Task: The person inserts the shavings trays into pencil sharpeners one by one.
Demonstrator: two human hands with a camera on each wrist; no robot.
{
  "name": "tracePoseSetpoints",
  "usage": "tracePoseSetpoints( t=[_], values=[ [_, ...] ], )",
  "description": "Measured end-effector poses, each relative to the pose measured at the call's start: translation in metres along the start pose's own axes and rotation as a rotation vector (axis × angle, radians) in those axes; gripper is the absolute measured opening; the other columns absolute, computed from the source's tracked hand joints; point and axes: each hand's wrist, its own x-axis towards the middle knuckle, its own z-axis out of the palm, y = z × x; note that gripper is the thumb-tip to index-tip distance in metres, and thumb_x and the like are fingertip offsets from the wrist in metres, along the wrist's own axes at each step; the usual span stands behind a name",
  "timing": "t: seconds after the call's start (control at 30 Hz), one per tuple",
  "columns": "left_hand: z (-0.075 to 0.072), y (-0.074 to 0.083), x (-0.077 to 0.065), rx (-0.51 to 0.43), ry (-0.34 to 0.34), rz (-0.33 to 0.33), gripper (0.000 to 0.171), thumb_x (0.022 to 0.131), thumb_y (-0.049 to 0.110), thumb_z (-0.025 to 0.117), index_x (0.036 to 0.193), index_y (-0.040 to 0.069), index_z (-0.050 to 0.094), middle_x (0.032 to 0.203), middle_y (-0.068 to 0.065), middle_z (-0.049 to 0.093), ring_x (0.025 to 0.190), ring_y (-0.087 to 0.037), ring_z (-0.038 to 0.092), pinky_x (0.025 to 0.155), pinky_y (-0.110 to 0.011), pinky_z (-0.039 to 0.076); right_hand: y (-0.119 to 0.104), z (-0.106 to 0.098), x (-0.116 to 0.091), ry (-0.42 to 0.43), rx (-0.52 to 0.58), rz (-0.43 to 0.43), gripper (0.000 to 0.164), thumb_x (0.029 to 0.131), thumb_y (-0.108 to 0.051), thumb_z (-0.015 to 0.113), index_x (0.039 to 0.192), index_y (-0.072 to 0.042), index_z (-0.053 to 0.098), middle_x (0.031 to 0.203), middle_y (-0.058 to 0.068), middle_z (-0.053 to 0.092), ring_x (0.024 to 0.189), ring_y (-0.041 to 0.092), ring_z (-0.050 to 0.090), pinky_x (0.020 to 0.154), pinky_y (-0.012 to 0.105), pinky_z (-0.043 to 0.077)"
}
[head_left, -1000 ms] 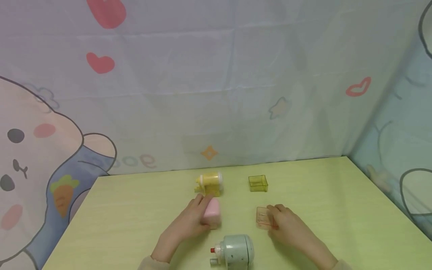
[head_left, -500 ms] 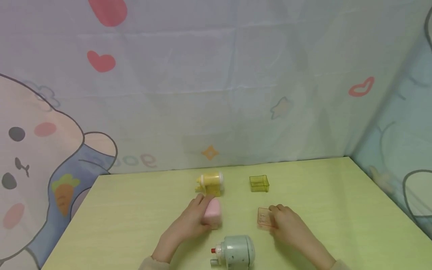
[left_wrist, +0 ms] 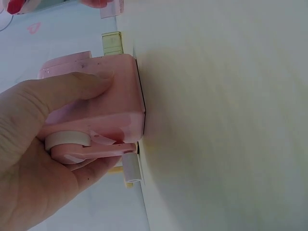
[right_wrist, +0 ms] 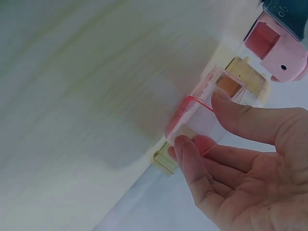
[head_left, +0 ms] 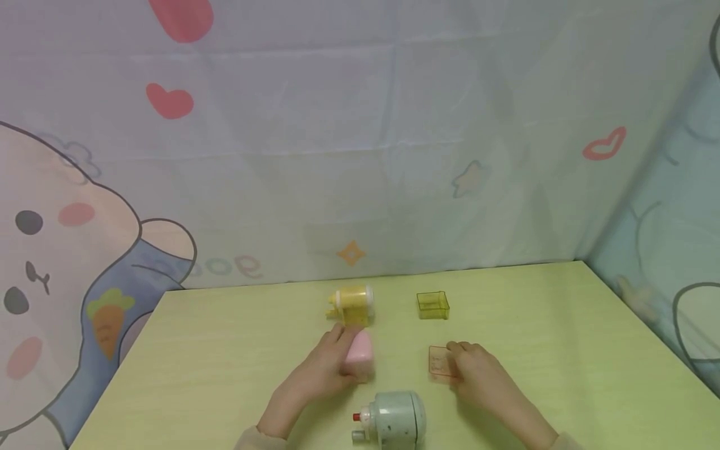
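A pink crank pencil sharpener (head_left: 362,353) is on the table, held by my left hand (head_left: 319,370). In the left wrist view my thumb lies along the side of the sharpener (left_wrist: 118,98), above its pink crank (left_wrist: 108,150). My right hand (head_left: 485,376) pinches a clear pinkish drawer (head_left: 441,362), a short way to the right of the sharpener. The drawer (right_wrist: 199,115) sits between thumb and fingers in the right wrist view. That view also shows a hollow opening in the pink sharpener (right_wrist: 288,60). Sharpener and drawer are apart.
A yellow crank sharpener (head_left: 353,299) stands behind the pink one, with a clear yellow drawer (head_left: 433,306) to its right. In front, near the person, is a grey-green sharpener (head_left: 395,414). A printed cloth (head_left: 281,187) hangs behind the table.
My left hand has shifted slightly to the right with the pink sharpener. The right hand stays almost in place; the drawer in it has tilted a little.
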Motion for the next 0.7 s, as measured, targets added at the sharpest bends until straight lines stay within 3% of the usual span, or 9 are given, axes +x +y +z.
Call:
tracePoseSetpoints(
  t=[0.23, 0.7],
  values=[
    [0.0014, 0.0026, 0.0008, -0.008, -0.001, -0.003, 0.080, 0.064, 0.018, 0.078, 0.131, 0.014, 0.036, 0.114, -0.007, 0.046, 0.097, -0.019, 0.043, 0.081, -0.040, 0.048, -0.0006, 0.0024, 0.0018, -0.009, -0.008, -0.003, 0.039, 0.056, 0.004, 0.072, 0.092, 0.006, 0.058, 0.079, 0.016, 0.063, 0.071, 0.027, 0.056, 0.060, 0.041, 0.052],
    [0.0052, 0.0044, 0.0034, 0.027, -0.004, 0.023, 0.080, 0.065, 0.020, 0.078, 0.132, 0.008, 0.036, 0.112, -0.007, 0.047, 0.095, -0.018, 0.044, 0.079, -0.037, 0.049, -0.0060, 0.0033, 0.0024, 0.015, 0.006, -0.028, 0.042, 0.056, 0.005, 0.071, 0.096, 0.008, 0.058, 0.084, 0.018, 0.064, 0.073, 0.028, 0.056, 0.063, 0.043, 0.053]
  ],
)
